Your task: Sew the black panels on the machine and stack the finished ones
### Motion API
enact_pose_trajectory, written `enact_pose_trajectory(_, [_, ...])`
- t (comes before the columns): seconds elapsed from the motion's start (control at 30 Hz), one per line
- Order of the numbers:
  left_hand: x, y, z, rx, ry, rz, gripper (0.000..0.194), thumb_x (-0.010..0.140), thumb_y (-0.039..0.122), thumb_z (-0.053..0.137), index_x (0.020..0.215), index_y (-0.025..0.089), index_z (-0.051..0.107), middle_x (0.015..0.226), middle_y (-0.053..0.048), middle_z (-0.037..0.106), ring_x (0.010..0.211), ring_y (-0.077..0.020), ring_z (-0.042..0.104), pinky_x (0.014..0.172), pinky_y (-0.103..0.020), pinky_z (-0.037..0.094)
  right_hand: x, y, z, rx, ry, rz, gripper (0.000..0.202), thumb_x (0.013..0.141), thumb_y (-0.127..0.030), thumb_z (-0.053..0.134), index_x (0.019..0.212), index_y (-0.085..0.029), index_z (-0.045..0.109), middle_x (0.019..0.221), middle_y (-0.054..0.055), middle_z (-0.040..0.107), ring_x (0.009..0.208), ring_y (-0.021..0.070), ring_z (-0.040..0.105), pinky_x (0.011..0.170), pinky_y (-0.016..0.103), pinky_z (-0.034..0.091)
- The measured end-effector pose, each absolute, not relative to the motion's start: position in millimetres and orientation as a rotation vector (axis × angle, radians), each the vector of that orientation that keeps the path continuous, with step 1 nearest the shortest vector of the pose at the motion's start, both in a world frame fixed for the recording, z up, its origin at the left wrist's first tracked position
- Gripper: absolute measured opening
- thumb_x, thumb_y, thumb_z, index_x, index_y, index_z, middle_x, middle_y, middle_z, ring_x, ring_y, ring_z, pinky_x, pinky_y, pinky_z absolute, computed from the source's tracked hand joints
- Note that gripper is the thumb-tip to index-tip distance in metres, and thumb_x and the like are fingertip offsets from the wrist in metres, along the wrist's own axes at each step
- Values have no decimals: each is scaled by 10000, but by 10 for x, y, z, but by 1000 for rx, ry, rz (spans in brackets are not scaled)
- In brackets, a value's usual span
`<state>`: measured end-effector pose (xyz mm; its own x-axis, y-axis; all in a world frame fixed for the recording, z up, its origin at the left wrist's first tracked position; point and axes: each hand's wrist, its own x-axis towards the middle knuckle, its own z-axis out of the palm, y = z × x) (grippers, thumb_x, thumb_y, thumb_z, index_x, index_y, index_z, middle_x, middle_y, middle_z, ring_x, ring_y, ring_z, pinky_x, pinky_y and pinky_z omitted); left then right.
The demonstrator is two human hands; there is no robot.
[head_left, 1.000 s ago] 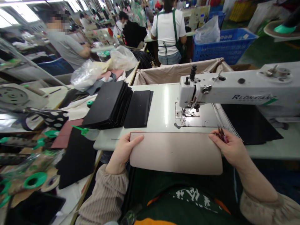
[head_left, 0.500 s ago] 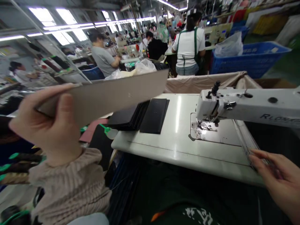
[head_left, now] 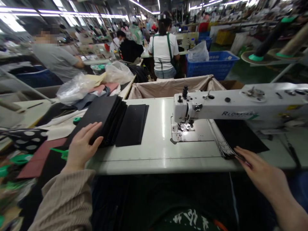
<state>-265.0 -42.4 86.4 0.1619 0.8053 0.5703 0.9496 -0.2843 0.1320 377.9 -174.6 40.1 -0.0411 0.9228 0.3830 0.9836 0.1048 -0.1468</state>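
Note:
My left hand [head_left: 84, 144] rests with fingers spread on the near edge of a tall stack of black panels [head_left: 101, 109]. Right of that stack lies a smaller black pile [head_left: 132, 125] on the pale sewing table [head_left: 156, 154]. At the right, my right hand [head_left: 257, 166] is closed at the near corner of a layered pile with white edges [head_left: 220, 144]; something small and dark red shows between its fingers, too small to name. A white sewing machine [head_left: 216, 102] stands over its metal plate, its needle area lit.
Fabric scraps and a clear plastic bag [head_left: 74, 88] lie on the left. Behind the table are a cloth-lined bin [head_left: 168, 88] and a blue crate [head_left: 209, 65]. Thread cones [head_left: 267, 43] stand at the upper right. People sit or stand further back.
My left hand has come down onto the tall black stack, and the long grey-brown panel it held up is no longer in it. The view has turned right; my right hand stays by the layered pile.

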Motion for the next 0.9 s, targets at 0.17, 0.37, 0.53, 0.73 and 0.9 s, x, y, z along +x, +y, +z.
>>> enact_pose_trajectory(0.17, [-1821,-487,732,-2196,-1448,-1166,529,881,390,592,1400,360,496,1374,15,564,1228,-264,544,1090,-509,414,3646,-1807,561,-1758,-2011,-230,247,967,-296,503,1166,-232,635,1153,35,706,960,172,683,751,268,510])
enact_pose_trajectory(0.37, [-579,-433,438,-2813,-1230,-1135,435,910,221,585,1337,287,542,1286,-75,586,1165,-245,570,1020,-440,471,3617,-1687,565,-1816,-2010,-128,220,951,-379,546,1007,-214,681,965,37,726,793,168,696,673,263,505])
enact_pose_trajectory(0.53, [-53,-475,363,-3179,-1123,-1181,337,956,223,525,1286,268,576,1262,-87,595,1175,-235,565,1012,-427,488,3584,-1851,780,-1626,-1877,-91,169,921,-251,589,1071,-244,666,1079,46,717,963,198,683,836,319,527])
enact_pose_trajectory(0.73, [370,-649,575,-3373,-1000,-1308,399,1000,220,421,1389,291,475,1445,-61,496,1340,-206,469,1132,-420,410,2502,-2021,955,-1127,-2338,583,166,896,-231,599,1058,-240,638,992,37,723,816,156,667,705,283,495])
enact_pose_trajectory(0.9, [419,-776,213,-3486,-892,-547,594,994,370,463,1535,255,248,1584,-62,315,1467,-231,285,1200,-443,307,1992,-1626,578,-837,-2248,1175,217,940,-399,573,970,-207,669,912,5,727,804,113,667,720,210,482])
